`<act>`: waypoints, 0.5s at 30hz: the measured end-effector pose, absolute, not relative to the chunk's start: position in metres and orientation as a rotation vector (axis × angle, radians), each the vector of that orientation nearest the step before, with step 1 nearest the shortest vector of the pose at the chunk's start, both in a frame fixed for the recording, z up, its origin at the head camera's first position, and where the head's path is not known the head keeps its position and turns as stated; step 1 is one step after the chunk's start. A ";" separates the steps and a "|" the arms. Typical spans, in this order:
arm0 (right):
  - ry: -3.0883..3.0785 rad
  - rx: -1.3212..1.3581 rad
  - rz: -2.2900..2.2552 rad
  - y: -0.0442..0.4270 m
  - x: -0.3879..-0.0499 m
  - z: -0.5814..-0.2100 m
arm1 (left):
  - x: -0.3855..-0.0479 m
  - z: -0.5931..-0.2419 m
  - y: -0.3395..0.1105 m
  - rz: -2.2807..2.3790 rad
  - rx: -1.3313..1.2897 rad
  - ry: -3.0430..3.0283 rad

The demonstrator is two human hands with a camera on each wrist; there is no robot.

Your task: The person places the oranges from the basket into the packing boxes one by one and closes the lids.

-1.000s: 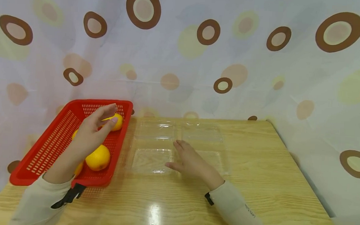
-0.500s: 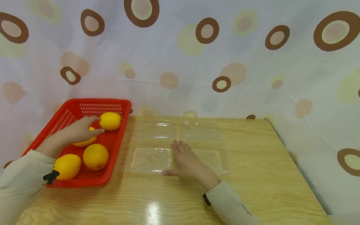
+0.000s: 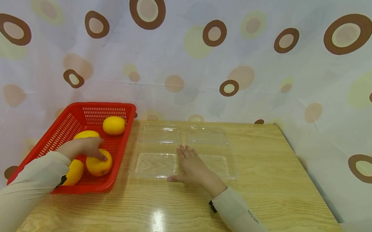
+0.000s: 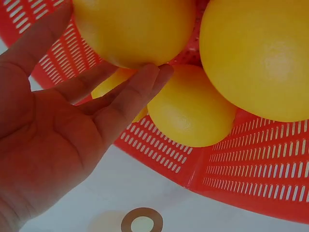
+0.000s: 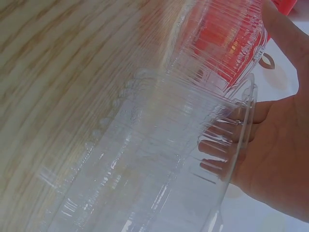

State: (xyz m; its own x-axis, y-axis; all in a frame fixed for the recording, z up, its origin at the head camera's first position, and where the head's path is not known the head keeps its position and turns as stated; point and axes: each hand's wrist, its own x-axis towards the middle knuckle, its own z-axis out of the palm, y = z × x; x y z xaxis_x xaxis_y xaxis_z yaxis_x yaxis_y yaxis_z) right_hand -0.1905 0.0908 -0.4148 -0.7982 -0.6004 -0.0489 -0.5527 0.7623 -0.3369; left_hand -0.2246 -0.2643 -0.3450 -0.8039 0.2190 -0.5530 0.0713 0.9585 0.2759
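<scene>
My left hand (image 3: 84, 147) reaches into a red basket (image 3: 126, 144) and holds an orange (image 3: 98, 168) between thumb and fingers. In the left wrist view the orange (image 4: 140, 29) touches the fingertips from above; its upper part is cut off. Lemons (image 3: 114, 125) lie around it, one partly under my left wrist. My right hand (image 3: 194, 169), fingers extended, rests on a clear plastic tray (image 3: 156, 165) with several compartments. In the right wrist view the fingers show behind the tray's clear wall (image 5: 193, 140).
A wooden table (image 3: 264, 190) carries the basket on its left and the tray near its middle. Behind and to the right hangs a patterned curtain (image 3: 176, 52).
My left hand has come down from above the basket, swung left, then moved toward the near orange and touched it. The right hand stays almost still on the tray.
</scene>
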 end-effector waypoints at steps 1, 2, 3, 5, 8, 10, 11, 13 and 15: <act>2.801 -0.919 -0.461 0.091 -0.190 -0.415 | -0.224 -0.345 -0.263 0.327 0.179 2.484; 2.799 -0.916 -0.458 0.091 -0.190 -0.415 | -0.223 -0.345 -0.263 0.334 0.155 2.473; 2.796 -0.910 -0.456 0.091 -0.190 -0.415 | -0.223 -0.345 -0.262 0.334 0.143 2.465; 2.793 -0.905 -0.455 0.091 -0.189 -0.416 | -0.222 -0.345 -0.261 0.313 0.134 2.460; 2.797 -0.907 -0.459 0.091 -0.189 -0.416 | -0.221 -0.345 -0.260 0.282 0.129 2.455; 2.801 -0.909 -0.462 0.091 -0.189 -0.416 | -0.220 -0.345 -0.260 0.255 0.133 2.457; 2.804 -0.911 -0.463 0.091 -0.190 -0.417 | -0.220 -0.345 -0.259 0.245 0.131 2.456; 2.808 -0.912 -0.462 0.091 -0.191 -0.417 | -0.220 -0.345 -0.258 0.224 0.131 2.452; 2.811 -0.910 -0.461 0.090 -0.192 -0.418 | -0.220 -0.345 -0.258 0.199 0.139 2.451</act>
State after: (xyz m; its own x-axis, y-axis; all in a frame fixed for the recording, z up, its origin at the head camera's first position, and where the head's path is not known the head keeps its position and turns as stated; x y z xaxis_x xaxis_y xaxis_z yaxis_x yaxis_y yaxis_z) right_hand -0.1915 0.0904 -0.4177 -0.8043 -0.5922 -0.0481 -0.5458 0.7684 -0.3340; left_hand -0.2199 -0.2575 -0.3447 -0.7729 0.1508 -0.6163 0.0495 0.9827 0.1785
